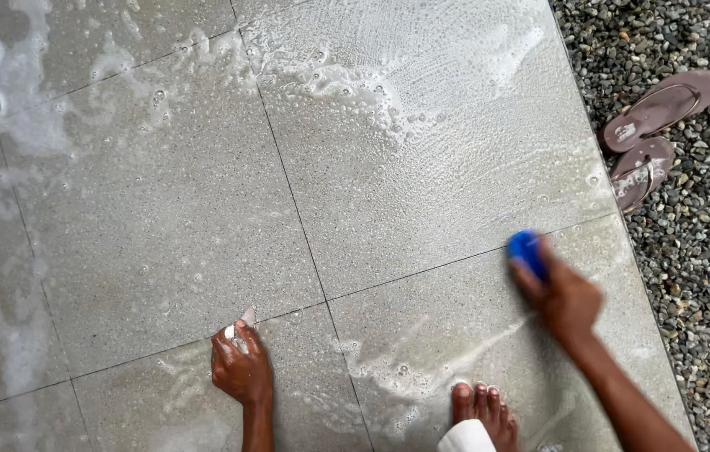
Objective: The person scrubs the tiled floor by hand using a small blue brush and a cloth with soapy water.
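A rounded blue plastic scrubber [527, 251] was gripped by the right hand [564, 297] on soapy grey speckled stone tiles [162, 218]; a small pale scrap [245, 319] was pinched by the left hand [240, 366].

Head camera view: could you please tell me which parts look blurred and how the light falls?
In the head view, the right hand and its blue scrubber are smeared by motion blur; the left hand on the soapy tiles is sharper. Light is soft and even, with no hard shadows; the sandals look slightly soft.
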